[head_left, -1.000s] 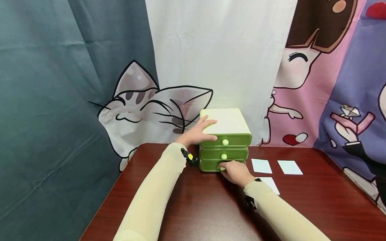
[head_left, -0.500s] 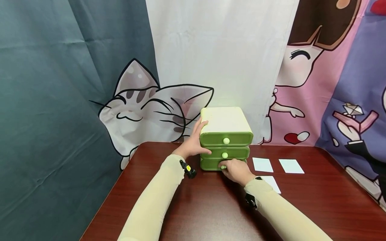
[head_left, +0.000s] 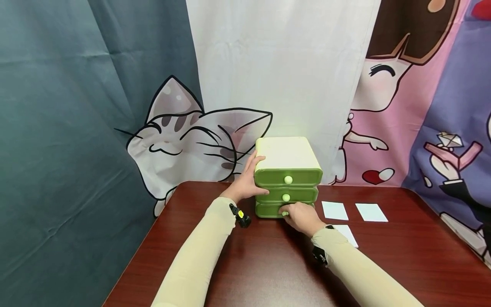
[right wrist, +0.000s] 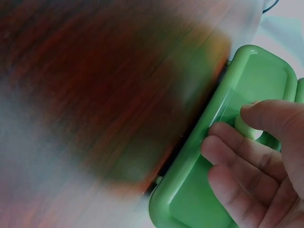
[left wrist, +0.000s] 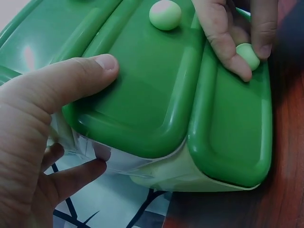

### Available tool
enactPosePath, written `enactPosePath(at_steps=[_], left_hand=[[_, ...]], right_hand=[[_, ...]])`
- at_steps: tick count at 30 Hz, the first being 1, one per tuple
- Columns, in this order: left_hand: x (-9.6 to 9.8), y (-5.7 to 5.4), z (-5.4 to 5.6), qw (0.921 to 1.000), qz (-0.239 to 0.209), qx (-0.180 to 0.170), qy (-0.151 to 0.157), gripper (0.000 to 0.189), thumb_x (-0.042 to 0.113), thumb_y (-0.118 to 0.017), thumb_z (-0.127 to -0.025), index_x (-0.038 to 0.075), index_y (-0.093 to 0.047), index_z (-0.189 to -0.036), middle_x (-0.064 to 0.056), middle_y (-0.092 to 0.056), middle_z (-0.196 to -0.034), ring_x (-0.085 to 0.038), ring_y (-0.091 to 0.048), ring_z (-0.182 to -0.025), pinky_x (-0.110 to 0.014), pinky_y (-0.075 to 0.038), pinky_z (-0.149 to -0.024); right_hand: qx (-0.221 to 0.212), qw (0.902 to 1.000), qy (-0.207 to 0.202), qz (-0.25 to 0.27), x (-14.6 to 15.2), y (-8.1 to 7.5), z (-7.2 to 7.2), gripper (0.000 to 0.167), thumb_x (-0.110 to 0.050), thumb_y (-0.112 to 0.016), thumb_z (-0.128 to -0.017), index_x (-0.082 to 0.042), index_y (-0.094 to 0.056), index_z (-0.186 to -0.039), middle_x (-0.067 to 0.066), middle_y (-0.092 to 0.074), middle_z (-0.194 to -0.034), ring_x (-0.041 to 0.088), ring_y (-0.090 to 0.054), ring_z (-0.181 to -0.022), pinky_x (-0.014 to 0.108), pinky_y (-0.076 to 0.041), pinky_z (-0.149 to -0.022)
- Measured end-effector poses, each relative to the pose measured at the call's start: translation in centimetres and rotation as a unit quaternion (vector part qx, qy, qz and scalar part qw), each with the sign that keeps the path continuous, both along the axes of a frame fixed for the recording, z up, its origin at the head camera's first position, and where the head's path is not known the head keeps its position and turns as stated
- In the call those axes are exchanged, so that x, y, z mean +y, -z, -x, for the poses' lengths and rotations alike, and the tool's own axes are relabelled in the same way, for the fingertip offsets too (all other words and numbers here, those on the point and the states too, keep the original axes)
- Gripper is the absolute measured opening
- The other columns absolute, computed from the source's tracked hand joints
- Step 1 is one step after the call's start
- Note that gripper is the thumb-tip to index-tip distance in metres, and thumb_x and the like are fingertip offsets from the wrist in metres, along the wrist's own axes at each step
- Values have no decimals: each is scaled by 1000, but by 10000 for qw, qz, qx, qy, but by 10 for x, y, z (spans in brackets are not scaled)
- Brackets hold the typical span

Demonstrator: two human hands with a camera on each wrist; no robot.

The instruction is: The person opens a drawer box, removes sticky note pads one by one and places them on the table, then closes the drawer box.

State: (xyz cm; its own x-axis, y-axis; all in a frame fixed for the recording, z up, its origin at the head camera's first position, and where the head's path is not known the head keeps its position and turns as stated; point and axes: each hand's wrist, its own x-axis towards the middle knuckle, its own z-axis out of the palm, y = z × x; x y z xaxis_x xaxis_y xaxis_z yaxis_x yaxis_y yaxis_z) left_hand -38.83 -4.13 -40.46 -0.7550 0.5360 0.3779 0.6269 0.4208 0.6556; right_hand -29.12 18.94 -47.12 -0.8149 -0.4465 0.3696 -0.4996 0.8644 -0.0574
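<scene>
A small drawer cabinet (head_left: 287,152) with a cream top and three green fronts stands at the back of the table. My left hand (head_left: 244,184) braces its left front corner, the straight thumb on the green front and the other fingers spread along the side. In the left wrist view the thumb lies over the middle drawer (left wrist: 142,90). Down at the bottom drawer (left wrist: 237,128), my right hand (head_left: 302,218) pinches the round light-green knob (left wrist: 248,57) between thumb and finger. The right wrist view shows that knob (right wrist: 247,129) partly covered by the thumb.
Right of the cabinet lie three white square sheets (head_left: 371,212), the nearest partly covered by my right forearm. A printed curtain (head_left: 285,64) hangs right behind the dark red wooden table (head_left: 245,273).
My left hand has slid from the cabinet's top and upper front down to its left side, its thumb lower on the front. The right hand has stayed at the bottom knob.
</scene>
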Motion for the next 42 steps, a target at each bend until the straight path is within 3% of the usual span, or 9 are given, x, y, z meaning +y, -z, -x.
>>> enactPosePath(at_steps=[9, 19, 24, 34, 42], left_hand=[[0, -3, -1, 9998, 118, -78, -117, 113, 17, -95, -70, 38, -20, -153, 10, 9, -168, -28, -17, -152, -52, -40, -108], [1, -5, -2, 9999, 104, -5, -101, 114, 15, -95, -69, 35, -21, -154, 9, 7, -168, -28, -19, -151, -51, -40, -108], [2, -4, -3, 9999, 110, -24, -54, 114, 14, -95, -70, 34, -20, -154, 7, 8, -168, -30, -22, -150, -50, -42, -107], [2, -7, -6, 9994, 196, -244, -175, 114, 15, -94, -72, 38, -19, -153, 15, 10, -166, -30, -30, -146, -47, -44, -105], [3, -5, -6, 9996, 139, -193, -130, 113, 14, -94, -71, 35, -21, -154, 11, 8, -167, -34, -34, -144, -49, -44, -105]], right_hand=[[109, 9998, -157, -85, 1, -3, -12, 20, -11, -80, -78, -24, -78, -94, -5, -70, -74, 20, -66, -64, 36, -47, -48], [-8, 9988, -493, -62, 2, -8, -38, 19, -9, -80, -79, -22, -78, -94, -6, -72, -78, 20, -67, -69, 36, -51, -55], [46, 9985, -542, -85, 2, -5, -52, 20, -11, -81, -78, -23, -77, -93, -7, -71, -76, 19, -66, -66, 35, -50, -53], [199, 9986, -473, -139, -2, -5, -78, 21, -12, -81, -76, -26, -76, -90, -8, -69, -72, 19, -65, -62, 36, -47, -49], [230, 9981, -563, -138, -2, -3, -89, 20, -13, -82, -76, -27, -74, -89, -10, -67, -72, 17, -64, -61, 35, -46, -48]])
